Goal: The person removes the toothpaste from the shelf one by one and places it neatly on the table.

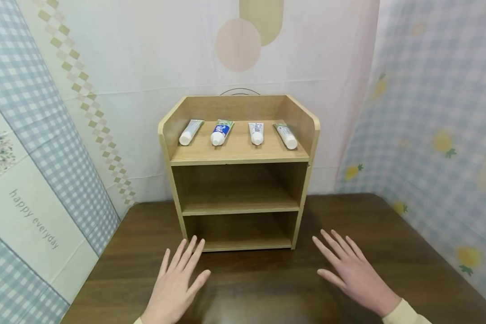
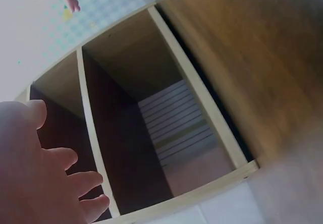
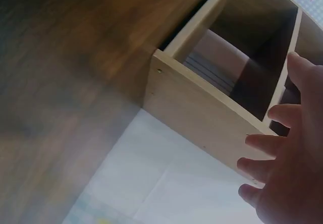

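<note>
My left hand (image 1: 175,284) is spread over the table at the front left, its fingertips overlapping the lower left corner of a small wooden shelf (image 1: 239,210) in the head view. On the right, my right hand (image 1: 354,274) is spread with straight fingers beside the shelf. Neither hand holds anything. Along the shelf's top board lie a pale tube (image 1: 191,132), a blue and green toothpaste tube (image 1: 222,131), a white tube (image 1: 256,132) and a green and white tube (image 1: 285,135), their white caps toward me.
A dark brown wooden table (image 1: 263,288) carries the shelf. Under the top board are two open compartments. A pale printed curtain (image 1: 146,67) hangs close behind, with checked cloth (image 1: 425,135) on the right and more checked fabric (image 1: 85,166) on the left.
</note>
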Motion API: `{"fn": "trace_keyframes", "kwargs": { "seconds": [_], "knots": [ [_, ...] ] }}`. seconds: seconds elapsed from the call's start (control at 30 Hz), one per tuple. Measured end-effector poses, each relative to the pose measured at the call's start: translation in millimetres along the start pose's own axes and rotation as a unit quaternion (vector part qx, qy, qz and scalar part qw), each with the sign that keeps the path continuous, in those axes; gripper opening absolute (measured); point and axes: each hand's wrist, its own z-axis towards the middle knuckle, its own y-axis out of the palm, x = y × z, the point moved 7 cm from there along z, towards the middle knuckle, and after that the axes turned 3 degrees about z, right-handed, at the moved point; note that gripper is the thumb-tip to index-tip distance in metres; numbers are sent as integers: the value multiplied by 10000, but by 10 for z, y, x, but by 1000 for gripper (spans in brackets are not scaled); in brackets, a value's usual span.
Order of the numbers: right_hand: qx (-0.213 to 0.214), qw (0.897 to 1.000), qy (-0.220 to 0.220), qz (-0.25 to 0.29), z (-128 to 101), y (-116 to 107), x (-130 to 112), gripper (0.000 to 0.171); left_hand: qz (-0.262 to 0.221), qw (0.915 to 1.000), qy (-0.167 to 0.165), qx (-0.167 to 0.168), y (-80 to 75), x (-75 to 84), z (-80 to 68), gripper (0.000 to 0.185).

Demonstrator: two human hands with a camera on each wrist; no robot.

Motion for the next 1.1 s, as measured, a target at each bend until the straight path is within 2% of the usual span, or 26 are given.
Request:
{"fn": "trace_keyframes", "kwargs": {
  "seconds": [0.13, 0.27, 0.37, 0.5, 0.6, 0.73, 0.8, 0.9, 1.1],
  "knots": [
    [-25, 9998, -218, 32, 54, -26, -33, 70, -157, 9996, -186, 105, -72, -69, 65, 69],
    [-44, 9982, -596, 85, 138, -31, -116, 63, -659, 9956, -437, 502, -189, -165, 158, 76],
    [-36, 9975, -685, 172, 232, -23, -171, 60, -1185, 9881, -620, 755, -258, -242, 287, 84],
    [40, 9971, -662, 386, 429, -43, -272, 59, -1839, 9763, -945, 641, -261, -387, 497, 88],
    [222, 9960, -687, 517, 604, -109, -351, 54, -2413, 9623, -1196, 379, -207, -491, 631, 87],
    [460, 9945, -790, 504, 815, -275, -406, 51, -3038, 9415, -1455, 102, -113, -532, 778, 86],
    [499, 9943, -826, 449, 913, -366, -419, 54, -3125, 9372, -1547, 35, -73, -536, 833, 86],
    [529, 9948, -782, 393, 1059, -494, -427, 60, -3065, 9375, -1649, -10, -48, -546, 889, 86],
    [809, 9928, -738, 491, 1339, -720, -489, 55, -2979, 9373, -1786, 273, -77, -645, 947, 83]
  ]
}}
